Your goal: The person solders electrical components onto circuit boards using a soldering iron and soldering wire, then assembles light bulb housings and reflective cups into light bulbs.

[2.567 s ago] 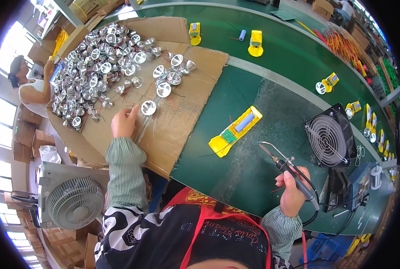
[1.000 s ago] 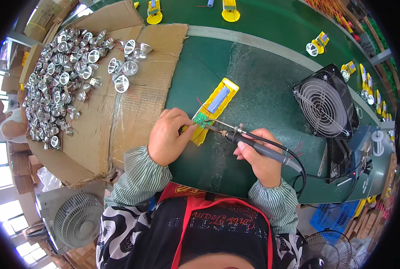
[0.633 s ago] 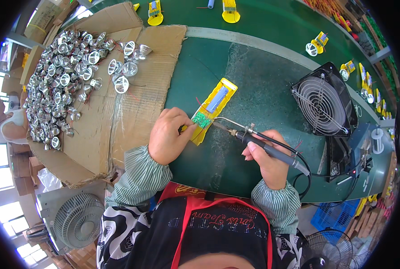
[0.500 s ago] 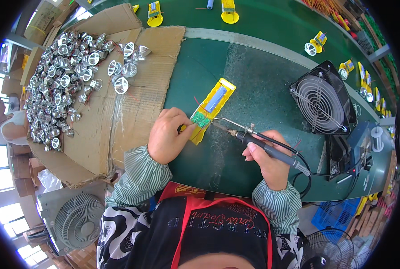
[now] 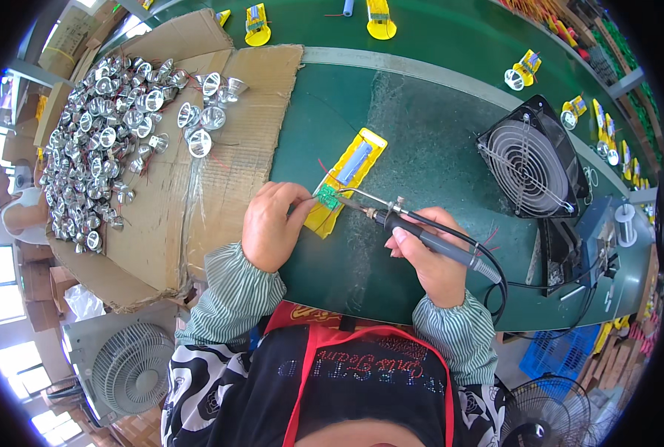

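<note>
My right hand (image 5: 437,261) grips a soldering iron (image 5: 440,244) with a thin metal feed tube along it. The iron's tip meets a small green circuit board (image 5: 327,197). At the board's left edge, my left hand (image 5: 271,227) is closed, with thumb and finger pinching that edge; a wire between them could be hidden. The board lies over a yellow plastic housing (image 5: 318,223), which rests tilted on the green bench. A blue cylindrical battery (image 5: 355,163) sits in the housing's upper part, with a red wire beside it.
Left, a flattened cardboard box (image 5: 231,164) carries a heap of silver reflector cups (image 5: 108,138). A black fan (image 5: 529,160) with a wire guard stands right, near a solder spool (image 5: 625,223). Beyond the metal rail (image 5: 421,67) lie more yellow housings (image 5: 379,21).
The iron and my right hand have shifted slightly left, bringing the tip onto the board. My left fingers have drawn closer together at the board's edge.
</note>
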Tool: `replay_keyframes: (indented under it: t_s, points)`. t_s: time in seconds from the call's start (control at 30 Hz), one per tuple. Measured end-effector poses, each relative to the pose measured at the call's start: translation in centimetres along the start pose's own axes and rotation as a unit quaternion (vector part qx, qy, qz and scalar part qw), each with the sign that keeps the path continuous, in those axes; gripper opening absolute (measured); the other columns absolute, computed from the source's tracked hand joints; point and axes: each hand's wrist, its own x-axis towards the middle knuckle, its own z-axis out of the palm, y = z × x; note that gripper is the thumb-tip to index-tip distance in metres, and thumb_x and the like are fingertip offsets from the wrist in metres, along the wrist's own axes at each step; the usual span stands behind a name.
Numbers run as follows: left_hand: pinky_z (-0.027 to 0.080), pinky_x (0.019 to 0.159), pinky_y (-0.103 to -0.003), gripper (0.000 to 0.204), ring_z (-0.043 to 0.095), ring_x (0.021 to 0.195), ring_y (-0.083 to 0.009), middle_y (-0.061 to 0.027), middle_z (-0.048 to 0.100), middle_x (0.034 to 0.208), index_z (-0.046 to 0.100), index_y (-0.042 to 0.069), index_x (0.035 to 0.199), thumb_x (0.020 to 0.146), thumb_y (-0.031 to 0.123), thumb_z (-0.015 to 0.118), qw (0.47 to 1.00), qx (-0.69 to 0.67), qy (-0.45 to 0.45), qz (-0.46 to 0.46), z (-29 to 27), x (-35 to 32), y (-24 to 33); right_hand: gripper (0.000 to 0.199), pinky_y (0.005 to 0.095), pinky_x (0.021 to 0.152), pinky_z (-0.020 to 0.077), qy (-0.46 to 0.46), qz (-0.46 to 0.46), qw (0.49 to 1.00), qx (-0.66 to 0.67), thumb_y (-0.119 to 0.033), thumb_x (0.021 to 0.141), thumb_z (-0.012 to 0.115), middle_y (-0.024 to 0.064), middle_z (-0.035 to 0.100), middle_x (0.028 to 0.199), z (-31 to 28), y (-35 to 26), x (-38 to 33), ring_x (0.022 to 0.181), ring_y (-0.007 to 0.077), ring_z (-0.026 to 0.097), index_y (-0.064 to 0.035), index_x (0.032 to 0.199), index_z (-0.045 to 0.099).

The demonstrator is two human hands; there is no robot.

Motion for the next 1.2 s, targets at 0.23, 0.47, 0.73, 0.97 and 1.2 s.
replay_keyframes:
  t_s: [0.23,0.47,0.73,0.97,1.2]
  points:
    - [0.044,0.069,-0.036,0.007,0.055,0.079,-0.028,-0.0108,0.058,0.086,0.057,0.001,0.078,0.076,0.006,0.061,0.999,0.035,-0.019,0.037,0.3,0.2,0.0,0.015,0.0231,0.055,0.0496,0.006,0.022,1.0,0.02,-0.001,0.078,0.063,0.0096,0.064,0.073,0.6,0.2,0.4,0.063,0.0107,0.061,0.0041,0.089,0.054]
    - [0.044,0.071,-0.037,0.007,0.056,0.08,-0.0291,-0.0113,0.058,0.085,0.056,0.002,0.078,0.075,0.006,0.061,0.998,0.024,-0.048,0.018,0.4,0.3,0.0,0.016,0.0231,0.057,0.0502,-0.009,0.032,0.999,0.017,0.0,0.077,0.063,0.0098,0.064,0.074,0.9,0.3,0.8,0.064,0.0111,0.061,0.0043,0.089,0.055]
    - [0.044,0.07,-0.037,0.007,0.056,0.079,-0.0289,-0.0112,0.058,0.083,0.056,0.002,0.077,0.075,0.006,0.061,0.999,0.017,-0.045,0.021,0.4,0.4,0.0,0.016,0.0232,0.056,0.0504,-0.006,0.052,0.998,0.017,0.0,0.076,0.063,0.0098,0.064,0.074,0.9,0.6,1.0,0.064,0.0113,0.062,0.0044,0.09,0.055]
    - [0.044,0.069,-0.037,0.007,0.056,0.078,-0.0287,-0.0111,0.058,0.083,0.056,0.002,0.077,0.075,0.006,0.061,0.999,0.018,-0.043,0.019,0.5,0.4,0.1,0.015,0.0237,0.056,0.0505,-0.013,0.017,1.0,-0.006,0.0,0.076,0.063,0.01,0.064,0.073,0.8,0.9,1.0,0.063,0.0113,0.062,0.0042,0.088,0.054]
    - [0.044,0.07,-0.036,0.007,0.056,0.078,-0.0286,-0.011,0.058,0.083,0.056,0.002,0.076,0.075,0.006,0.061,0.999,0.022,-0.045,0.018,0.4,0.5,0.0,0.013,0.0246,0.056,0.0515,0.018,0.017,0.999,0.027,0.001,0.079,0.061,0.0108,0.062,0.074,0.0,-0.3,0.7,0.064,0.0132,0.062,0.0051,0.089,0.053]
